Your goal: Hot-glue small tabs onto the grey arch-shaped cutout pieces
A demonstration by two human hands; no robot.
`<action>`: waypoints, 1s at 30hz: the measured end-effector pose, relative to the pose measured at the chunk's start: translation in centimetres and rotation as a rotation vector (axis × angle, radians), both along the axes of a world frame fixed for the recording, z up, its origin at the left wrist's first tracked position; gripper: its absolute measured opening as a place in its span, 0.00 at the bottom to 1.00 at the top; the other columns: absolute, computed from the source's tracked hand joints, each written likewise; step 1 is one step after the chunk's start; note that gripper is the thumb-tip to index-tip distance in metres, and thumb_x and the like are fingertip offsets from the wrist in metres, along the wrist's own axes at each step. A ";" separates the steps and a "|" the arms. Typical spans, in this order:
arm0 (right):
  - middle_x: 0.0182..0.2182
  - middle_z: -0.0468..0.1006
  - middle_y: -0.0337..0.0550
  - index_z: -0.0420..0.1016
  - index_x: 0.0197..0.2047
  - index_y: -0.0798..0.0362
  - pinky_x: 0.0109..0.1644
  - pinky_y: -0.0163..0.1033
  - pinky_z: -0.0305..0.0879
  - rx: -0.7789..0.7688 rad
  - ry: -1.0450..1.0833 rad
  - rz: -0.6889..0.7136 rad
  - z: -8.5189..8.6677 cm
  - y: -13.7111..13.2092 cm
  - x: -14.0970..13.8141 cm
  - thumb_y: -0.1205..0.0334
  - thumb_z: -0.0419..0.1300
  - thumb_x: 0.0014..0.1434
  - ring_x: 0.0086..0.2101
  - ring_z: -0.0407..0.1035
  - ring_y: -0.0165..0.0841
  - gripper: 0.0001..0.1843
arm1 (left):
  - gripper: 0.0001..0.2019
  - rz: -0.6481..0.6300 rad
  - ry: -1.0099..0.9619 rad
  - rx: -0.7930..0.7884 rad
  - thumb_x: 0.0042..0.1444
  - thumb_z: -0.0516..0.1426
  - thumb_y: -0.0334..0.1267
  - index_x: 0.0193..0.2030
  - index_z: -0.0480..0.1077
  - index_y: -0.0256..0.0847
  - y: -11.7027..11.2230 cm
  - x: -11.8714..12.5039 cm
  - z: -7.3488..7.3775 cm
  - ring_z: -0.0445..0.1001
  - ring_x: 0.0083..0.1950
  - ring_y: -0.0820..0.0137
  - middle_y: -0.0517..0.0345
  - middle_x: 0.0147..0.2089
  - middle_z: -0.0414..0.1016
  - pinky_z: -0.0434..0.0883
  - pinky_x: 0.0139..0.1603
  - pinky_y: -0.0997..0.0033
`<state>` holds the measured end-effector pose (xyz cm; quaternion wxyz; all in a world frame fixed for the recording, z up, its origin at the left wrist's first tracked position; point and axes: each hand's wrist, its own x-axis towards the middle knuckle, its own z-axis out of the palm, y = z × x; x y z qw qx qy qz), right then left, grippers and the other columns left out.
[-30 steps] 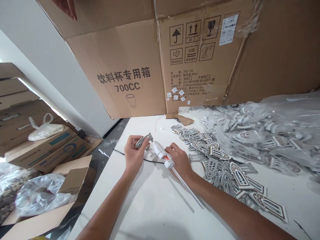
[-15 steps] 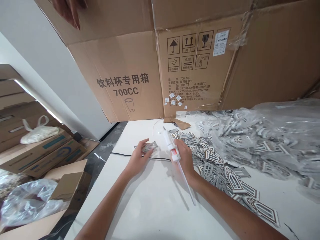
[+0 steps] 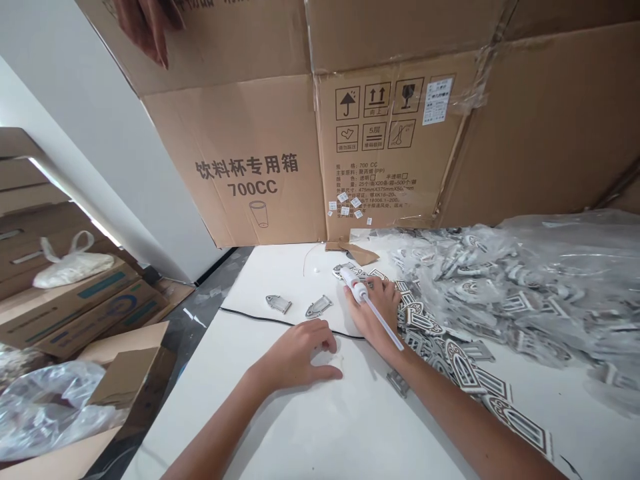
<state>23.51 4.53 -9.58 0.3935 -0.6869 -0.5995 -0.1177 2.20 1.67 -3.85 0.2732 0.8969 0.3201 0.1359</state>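
My right hand [image 3: 373, 310] is wrapped round a white hot glue gun [image 3: 356, 287], its clear glue stick [image 3: 384, 325] jutting back towards me. It reaches to the near left edge of a heap of grey and white arched window-shaped pieces [image 3: 423, 320]; whether its fingertips touch one is hidden. Over the white table [image 3: 280, 420], my left hand [image 3: 303, 353] has its thumb apart from bent fingers and holds nothing I can see. Just beyond it lie two loose arched pieces, a left one [image 3: 279, 304] and a right one [image 3: 319, 306]. Another piece [image 3: 399, 383] sits beside my right forearm.
A black cable [image 3: 260, 317] crosses the table. Tall cardboard boxes [image 3: 250, 133] stand along its back edge. Clear plastic bags [image 3: 575, 267] with more pieces lie at right. Another person's hand [image 3: 150, 30] shows at upper left. Open cartons [image 3: 125, 373] stand on the floor at left.
My left hand has let go of an arched piece and drawn back towards me. My right hand has moved the glue gun over to the heap's edge.
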 end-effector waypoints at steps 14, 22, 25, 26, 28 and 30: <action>0.38 0.77 0.48 0.81 0.37 0.52 0.48 0.46 0.53 -0.104 0.019 0.122 2.0 -0.7 -0.8 0.54 0.55 0.75 0.45 0.64 0.44 0.18 | 0.12 0.135 -0.160 -0.379 0.58 0.66 0.47 0.32 0.73 0.43 0.1 -0.1 0.8 0.64 0.33 0.70 0.61 0.31 0.73 0.63 0.35 0.70; 0.31 0.79 0.48 0.74 0.32 0.50 0.45 0.48 0.51 -0.042 0.010 0.227 2.1 -1.5 -1.4 0.53 0.55 0.75 0.42 0.65 0.45 0.19 | 0.17 0.283 -0.340 -0.391 0.64 0.61 0.54 0.33 0.73 0.42 0.8 -0.5 0.2 0.66 0.30 0.70 0.59 0.29 0.73 0.63 0.31 0.70; 0.32 0.79 0.47 0.72 0.32 0.50 0.46 0.48 0.52 -0.037 0.075 0.224 2.0 -1.5 -1.4 0.51 0.53 0.75 0.42 0.66 0.45 0.20 | 0.17 0.296 -0.392 -0.388 0.65 0.60 0.54 0.34 0.73 0.42 0.8 -0.4 0.2 0.70 0.32 0.69 0.58 0.30 0.74 0.66 0.34 0.69; 0.32 0.79 0.47 0.72 0.32 0.50 0.46 0.47 0.53 -0.038 0.107 0.228 2.0 -1.4 -1.4 0.51 0.52 0.76 0.41 0.67 0.45 0.21 | 0.17 0.298 -0.416 -0.395 0.65 0.60 0.54 0.34 0.72 0.42 0.9 -0.3 0.1 0.70 0.32 0.69 0.58 0.30 0.74 0.67 0.35 0.69; 0.31 0.78 0.47 0.71 0.31 0.51 0.44 0.46 0.55 -0.035 0.194 0.274 2.0 -1.2 -1.3 0.50 0.50 0.76 0.38 0.69 0.42 0.23 | 0.17 0.308 -0.468 -0.417 0.66 0.61 0.54 0.35 0.71 0.42 0.9 -0.2 0.1 0.71 0.33 0.69 0.58 0.31 0.74 0.68 0.36 0.69; 0.29 0.77 0.47 0.70 0.30 0.50 0.41 0.44 0.58 -0.009 0.330 0.333 2.1 -1.2 -1.4 0.48 0.51 0.76 0.33 0.69 0.39 0.24 | 0.18 0.329 -0.516 -0.440 0.65 0.61 0.55 0.35 0.71 0.42 1.1 -0.2 0.1 0.70 0.33 0.70 0.59 0.30 0.73 0.68 0.37 0.70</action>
